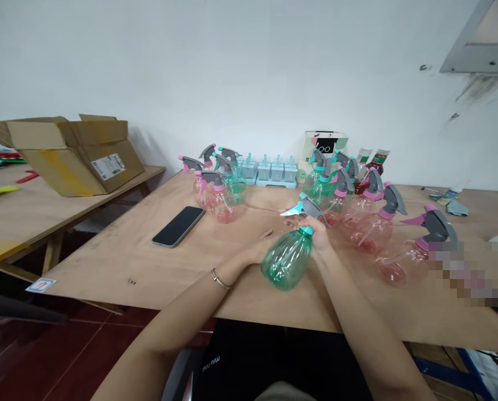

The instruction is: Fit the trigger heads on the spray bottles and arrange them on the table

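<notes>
A: Where's the bottle, and who has it?
B: The clear green plastic spray bottle with a grey-and-turquoise head is just below and right of the frame's centre, over the brown tabletop. The right hand is wrapped around its neck. The left hand is partly hidden behind the round body; I can't tell whether it's gripping.
A: What might go wrong?
B: I'd worry about a slip: the body looks smooth and the hold I can see is only at the neck. A swing toward the right of the frame could also topple the clear pink plastic spray bottles, since some stand close to that wrist. And a stray finger could pull the turquoise trigger.
A: Which way does it point?
B: The trigger and nozzle face left in the frame. The long axis is tilted, running from the base at lower left to the head at upper right.
</notes>
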`<action>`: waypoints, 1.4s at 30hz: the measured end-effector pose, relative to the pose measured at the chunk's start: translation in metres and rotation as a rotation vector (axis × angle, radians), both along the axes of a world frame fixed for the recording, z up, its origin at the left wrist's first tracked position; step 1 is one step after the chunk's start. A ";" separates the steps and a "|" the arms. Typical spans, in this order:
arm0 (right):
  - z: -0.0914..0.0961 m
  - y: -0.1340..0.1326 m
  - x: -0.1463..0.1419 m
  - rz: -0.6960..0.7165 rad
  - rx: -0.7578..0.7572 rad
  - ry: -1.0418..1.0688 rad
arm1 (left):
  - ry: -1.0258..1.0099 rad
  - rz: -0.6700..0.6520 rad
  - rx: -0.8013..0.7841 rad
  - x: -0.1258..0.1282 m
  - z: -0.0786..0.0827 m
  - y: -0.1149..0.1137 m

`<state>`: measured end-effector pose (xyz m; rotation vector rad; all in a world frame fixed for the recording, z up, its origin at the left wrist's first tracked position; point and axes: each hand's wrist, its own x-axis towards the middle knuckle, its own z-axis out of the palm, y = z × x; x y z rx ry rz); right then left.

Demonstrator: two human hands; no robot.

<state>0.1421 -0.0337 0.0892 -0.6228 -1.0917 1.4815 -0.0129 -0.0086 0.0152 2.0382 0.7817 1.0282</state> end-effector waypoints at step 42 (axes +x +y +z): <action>-0.023 0.028 0.036 -1.220 0.613 -0.216 | -0.032 0.994 -0.110 -0.148 0.014 -0.051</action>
